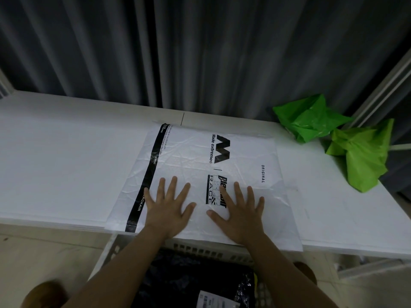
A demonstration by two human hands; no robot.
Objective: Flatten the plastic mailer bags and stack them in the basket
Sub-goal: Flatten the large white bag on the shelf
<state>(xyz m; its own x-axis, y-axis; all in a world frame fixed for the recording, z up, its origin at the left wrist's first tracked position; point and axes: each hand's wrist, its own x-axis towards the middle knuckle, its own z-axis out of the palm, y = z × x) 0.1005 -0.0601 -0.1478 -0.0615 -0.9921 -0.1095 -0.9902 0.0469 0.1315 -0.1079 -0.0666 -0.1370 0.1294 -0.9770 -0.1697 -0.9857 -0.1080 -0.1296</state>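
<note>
A white plastic mailer bag (191,156) with black print and a black strip along its left side lies spread on the white table (66,156). My left hand (168,205) and my right hand (239,213) both press flat on its near half, fingers spread, holding nothing. Two crumpled green mailer bags (309,117) (362,152) sit at the table's back right. Below the table's front edge stands a white perforated basket (200,248) with a dark mailer bag (189,283) inside, partly hidden by my forearms.
A dark grey curtain (200,52) hangs behind the table. A white frame post (382,85) rises at the right. The floor (44,252) is pale wood; my feet show at the bottom left and right of the basket.
</note>
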